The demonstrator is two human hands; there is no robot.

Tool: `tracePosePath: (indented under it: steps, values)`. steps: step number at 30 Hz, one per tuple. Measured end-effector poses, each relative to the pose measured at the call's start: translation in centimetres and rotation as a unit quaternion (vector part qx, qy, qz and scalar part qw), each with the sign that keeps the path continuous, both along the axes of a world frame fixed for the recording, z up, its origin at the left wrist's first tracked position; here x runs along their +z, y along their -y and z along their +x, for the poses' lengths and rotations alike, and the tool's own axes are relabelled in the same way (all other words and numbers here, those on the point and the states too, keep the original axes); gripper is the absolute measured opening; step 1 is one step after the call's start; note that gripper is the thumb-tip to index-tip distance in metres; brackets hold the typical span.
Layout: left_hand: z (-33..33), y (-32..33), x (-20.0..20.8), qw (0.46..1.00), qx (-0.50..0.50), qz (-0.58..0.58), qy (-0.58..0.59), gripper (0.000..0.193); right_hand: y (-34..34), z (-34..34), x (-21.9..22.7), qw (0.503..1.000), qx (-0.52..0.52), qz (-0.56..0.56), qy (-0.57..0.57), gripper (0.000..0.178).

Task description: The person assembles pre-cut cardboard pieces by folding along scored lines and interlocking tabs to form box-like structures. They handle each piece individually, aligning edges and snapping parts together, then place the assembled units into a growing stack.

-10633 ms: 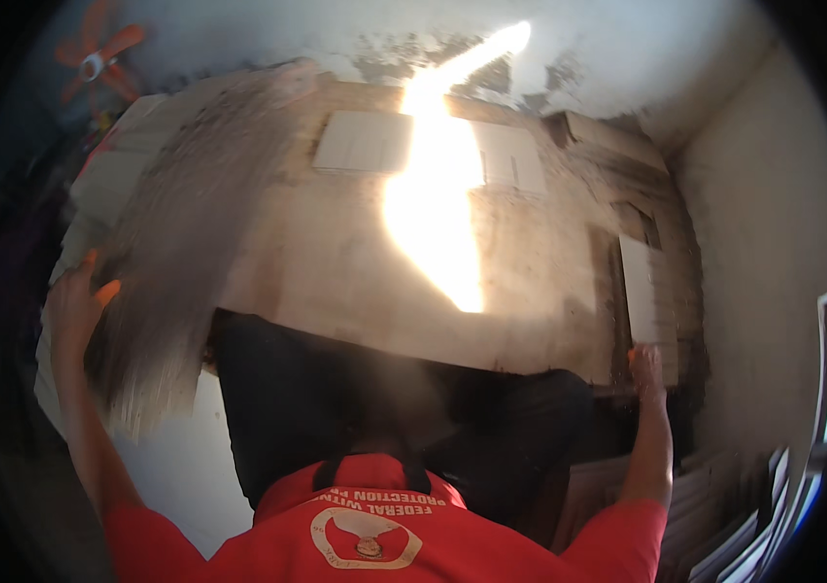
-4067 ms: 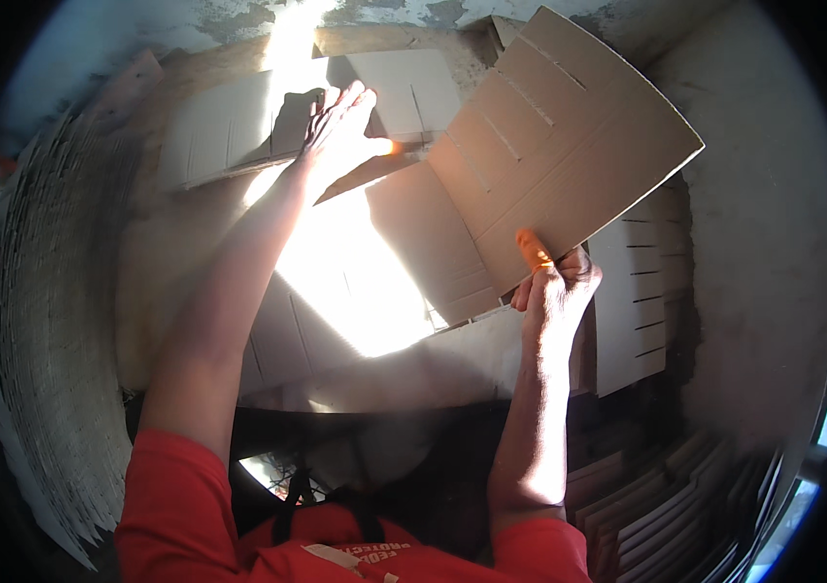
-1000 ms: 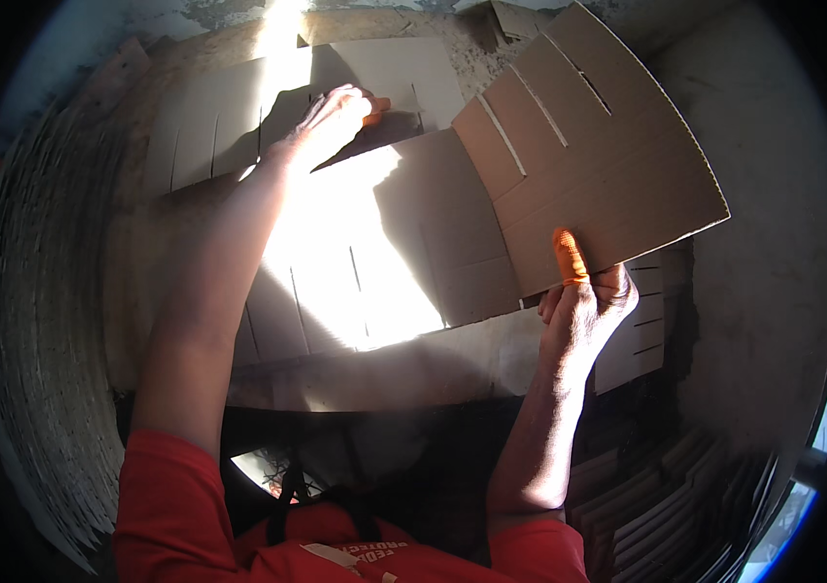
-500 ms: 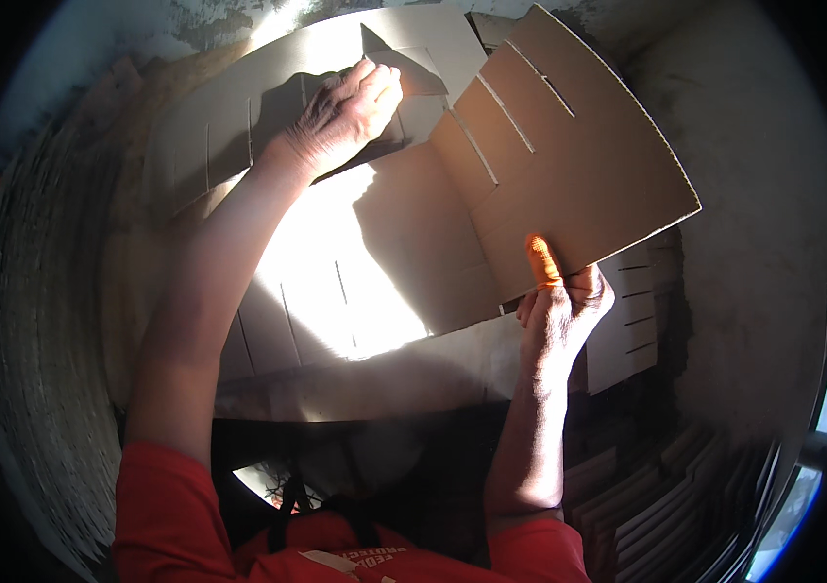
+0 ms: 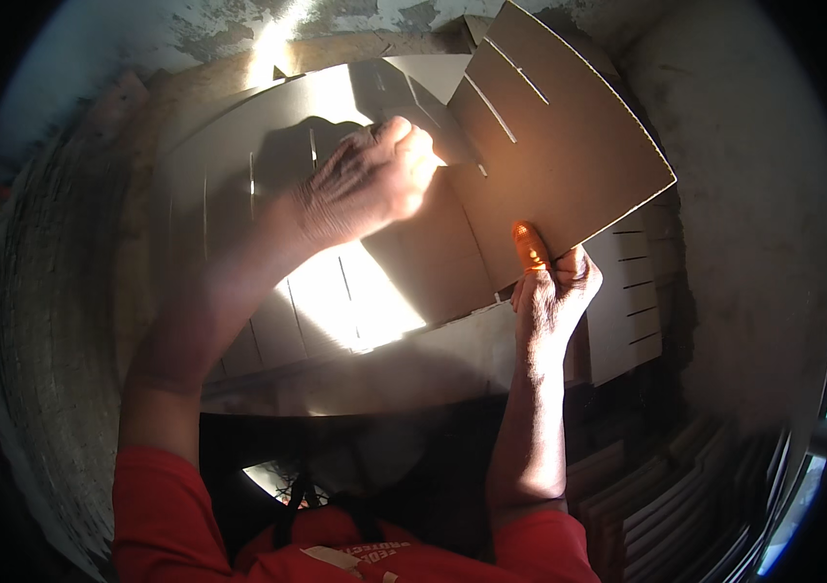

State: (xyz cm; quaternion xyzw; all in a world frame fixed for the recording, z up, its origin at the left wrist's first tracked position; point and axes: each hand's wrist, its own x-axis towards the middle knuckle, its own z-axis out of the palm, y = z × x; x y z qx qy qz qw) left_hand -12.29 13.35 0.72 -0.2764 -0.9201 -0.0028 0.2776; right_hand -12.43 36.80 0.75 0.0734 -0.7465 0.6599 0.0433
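Note:
A large brown cardboard sheet (image 5: 423, 257) with narrow cut slots lies in front of me, partly in bright sunlight. Its right flap (image 5: 578, 136) stands folded up along a crease. At the flap's near lower edge, my right hand (image 5: 559, 291) pinches the board, the thumb on the face and the other fingers behind. That thumb wears an orange finger cot (image 5: 532, 250). Over the sheet's middle, left of the raised flap, my left hand (image 5: 370, 180) is closed in a fist-like curl, slightly blurred. Its fingertips are hidden, so what it grips, if anything, cannot be seen.
Tall stacks of cardboard (image 5: 54, 321) line the left side. More sheets (image 5: 695, 505) stand on edge at the lower right. Another slotted piece (image 5: 627, 301) sits beyond my right wrist. A rough wall (image 5: 743, 194) rises at the right.
My left hand has come nearer and to the right, away from the far part of the board. The far part now lies lower and flatter. My right hand and the raised flap shifted slightly left.

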Motion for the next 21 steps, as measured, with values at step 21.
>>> tracePosePath:
  steps: [21]
  values:
    - [0.5, 1.5, 0.1, 0.941, 0.107, 0.279, 0.163, 0.039, -2.0, 0.9, 1.2, 0.986, -0.096, 0.043, -0.126, 0.006]
